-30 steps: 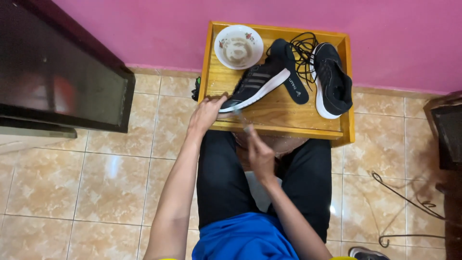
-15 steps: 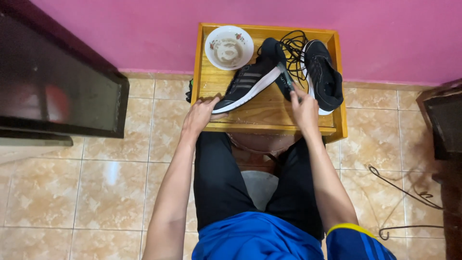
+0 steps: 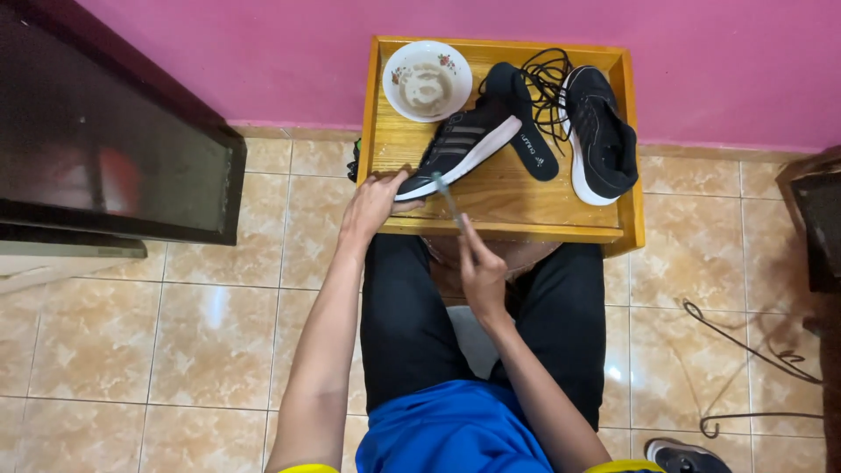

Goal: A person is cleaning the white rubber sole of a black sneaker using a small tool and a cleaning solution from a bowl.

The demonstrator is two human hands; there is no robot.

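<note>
Black, white and honey wood against pink

We see a black shoe with white stripes and sole, a matching shoe, black laces, a white floral bowl, the yellow-brown bench, a pink wall and beige marbled tiles.

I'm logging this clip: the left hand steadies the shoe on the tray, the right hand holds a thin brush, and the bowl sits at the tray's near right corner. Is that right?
Not quite. The head view shows the bowl at the far left corner of the tray, by the wall. The rest stands: the left hand steadies the shoe and the right hand holds a thin brush.
</note>
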